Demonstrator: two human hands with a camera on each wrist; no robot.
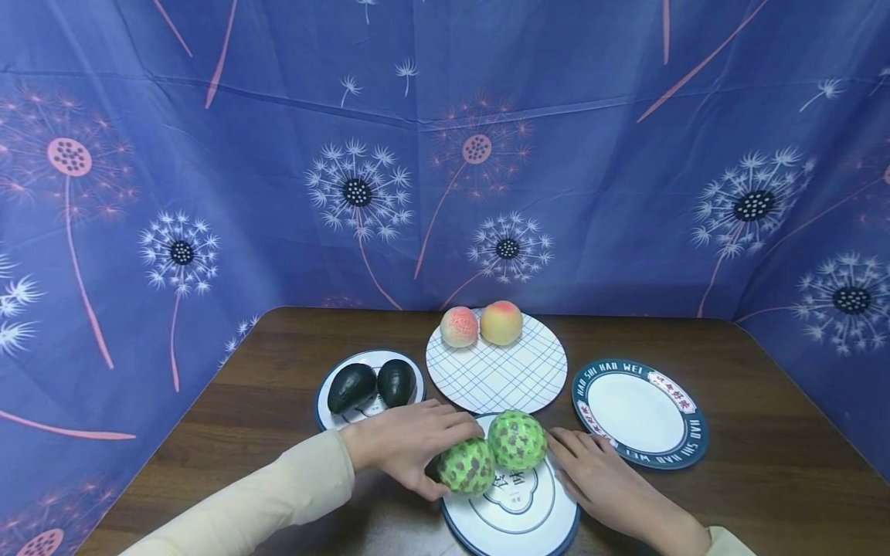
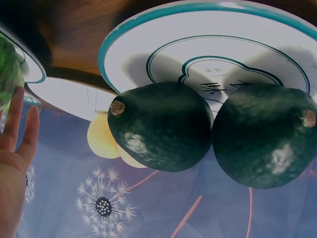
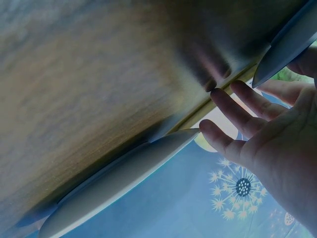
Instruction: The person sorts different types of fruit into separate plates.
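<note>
Two green custard apples with brown patches sit side by side on a blue-rimmed white plate at the front middle in the head view. My left hand (image 1: 417, 444) holds the left custard apple (image 1: 467, 466), thumb at its near side and fingers over its far side. The right custard apple (image 1: 518, 440) lies against it, toward the back of the plate (image 1: 514, 533). Relaxed and holding nothing, my right hand (image 1: 608, 479) rests at the plate's right edge, fingertips close to the right custard apple. In the right wrist view its fingers (image 3: 233, 109) are spread and slightly bent near the tabletop.
Behind the left hand, two dark avocados (image 1: 396, 382) lie on a small plate (image 1: 371, 357). Two peaches (image 1: 501, 323) sit on a checked white plate (image 1: 497, 378) at the back. A green-rimmed plate (image 1: 640, 413) stands right on the wooden table (image 1: 765, 463). A blue dandelion curtain (image 1: 591, 193) hangs behind.
</note>
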